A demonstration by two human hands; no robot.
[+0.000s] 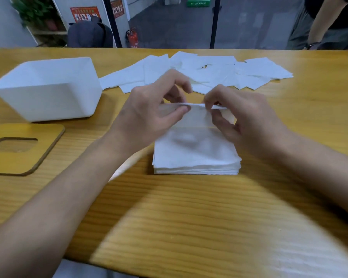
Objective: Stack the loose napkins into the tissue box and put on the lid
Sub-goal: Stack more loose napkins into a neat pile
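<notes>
On the table [189, 217], nearest the person, sits a squared-up stack [197, 161] of napkins, built outside the box, probably so the pile can be evened up and moved across in one go. Just above its far edge both hands hold a single napkin [195, 116]. The left hand [149, 111] pinches the raised edge between thumb and fingers, and the right hand [245, 119] pinches the same edge beside it. The sheet hangs down toward the stack, blurred, so I judge it is being lined up to lie on top. Gripping one edge with both hands keeps the thin paper taut and square. To the left the wooden lid [38, 155] lies flat with its slot up, set aside because it goes on last. Just behind it stands the white box [48, 89], open, with no napkins showing inside it. Farther back, across the middle of the table, the loose napkins [189, 71] lie in an overlapping spread, within reach of either hand. Many remain, so the task looks to be in its gathering stage, with filling and lidding not yet done.
</notes>
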